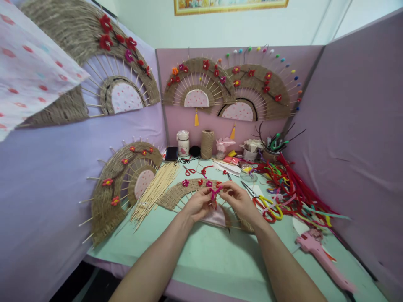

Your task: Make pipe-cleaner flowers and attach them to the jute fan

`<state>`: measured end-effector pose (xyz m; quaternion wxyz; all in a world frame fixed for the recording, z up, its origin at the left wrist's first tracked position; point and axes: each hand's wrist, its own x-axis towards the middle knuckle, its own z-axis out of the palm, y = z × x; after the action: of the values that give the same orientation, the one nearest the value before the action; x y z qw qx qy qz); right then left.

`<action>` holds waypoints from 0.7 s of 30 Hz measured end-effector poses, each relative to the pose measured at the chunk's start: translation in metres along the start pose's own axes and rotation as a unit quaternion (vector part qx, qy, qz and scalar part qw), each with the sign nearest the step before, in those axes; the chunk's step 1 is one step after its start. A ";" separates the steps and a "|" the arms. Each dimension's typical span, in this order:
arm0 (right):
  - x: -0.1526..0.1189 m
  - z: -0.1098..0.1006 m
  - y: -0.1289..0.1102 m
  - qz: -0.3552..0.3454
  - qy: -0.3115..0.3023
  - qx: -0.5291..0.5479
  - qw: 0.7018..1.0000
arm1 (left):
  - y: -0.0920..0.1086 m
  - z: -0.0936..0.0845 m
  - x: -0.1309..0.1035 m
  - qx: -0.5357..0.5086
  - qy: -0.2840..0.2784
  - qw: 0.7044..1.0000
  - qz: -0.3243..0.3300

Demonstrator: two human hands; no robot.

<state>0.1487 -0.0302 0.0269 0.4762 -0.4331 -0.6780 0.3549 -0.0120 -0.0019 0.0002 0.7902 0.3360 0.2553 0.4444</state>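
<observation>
Between my two hands, above the middle of the table, is a small magenta pipe cleaner point(214, 193) bent into a loop-like shape. My left hand point(200, 204) pinches it from the left, fingers closed. From the other side, my right hand point(238, 200) has its fingertips closed on the piece's right end. Below both hands lies a half-round fan of woven twine point(171, 196) on thin sticks. Small flowers in red and magenta, such as a magenta flower point(185, 183), sit along its upper band. My hands and forearms hide part of the fan.
Bamboo sticks point(155, 191) lie in a pile at left. To the right are yellow-handled scissors point(274, 207), tangled pipe cleaners point(285, 180) and a pink glue gun point(327, 262). A twine spool point(207, 144) and white bottle point(183, 143) stand behind. Finished-looking fans hang on the partitions.
</observation>
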 end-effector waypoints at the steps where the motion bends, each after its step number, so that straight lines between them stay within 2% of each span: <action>1: 0.000 0.000 -0.001 -0.021 0.005 -0.031 0.999 | 0.000 0.001 -0.001 -0.002 -0.004 1.000 -0.006; 5: -0.001 0.004 0.000 -0.073 0.018 -0.092 0.993 | -0.003 0.002 -0.001 0.001 -0.007 1.000 -0.004; 10: -0.002 0.007 -0.002 -0.086 0.030 -0.122 0.988 | -0.005 0.001 0.000 0.021 0.005 1.000 0.020; 16: -0.001 0.005 -0.003 -0.041 0.019 -0.100 0.994 | -0.006 0.002 0.002 0.115 0.005 0.989 0.087; 21: 0.001 0.006 0.004 0.046 0.012 0.003 0.999 | -0.004 0.006 0.000 0.262 0.022 0.948 0.178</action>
<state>0.1439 -0.0285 0.0215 0.4688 -0.4665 -0.6504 0.3736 -0.0057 -0.0053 0.0009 0.5760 0.5616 0.3164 0.5028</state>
